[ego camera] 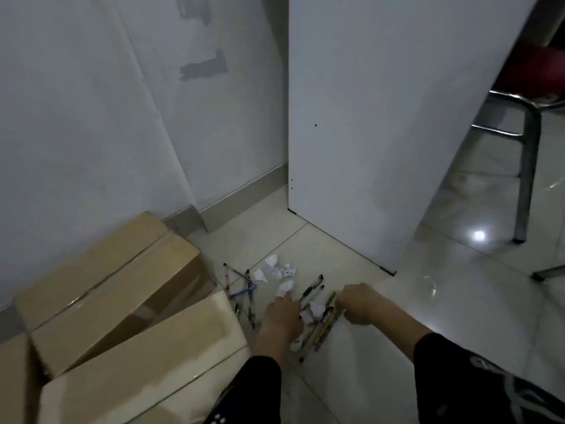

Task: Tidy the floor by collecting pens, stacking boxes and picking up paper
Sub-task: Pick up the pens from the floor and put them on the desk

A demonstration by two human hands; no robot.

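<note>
Several pens lie scattered on the tiled floor: a crossed cluster of dark and blue pens [241, 289] to the left, black pens [313, 286] in the middle, and yellow and blue pens [325, 327] between my hands. Crumpled white paper scraps [279, 270] lie beyond them, and one scrap [316, 309] rests on the pens. My left hand [282, 316] reaches down over the pens, its fingers curled, touching the pile. My right hand [359, 304] is closed around the upper end of the yellow pen. Brown cardboard boxes [113, 276] sit on the left, one long box [137, 362] nearest.
A white cabinet panel [382, 133] stands straight ahead, its bottom edge close behind the pens. A metal-legged stool with a red seat [526, 123] is at the right. The wall and skirting [238, 194] run behind the boxes. Glossy tiles [474, 270] stretch to the right.
</note>
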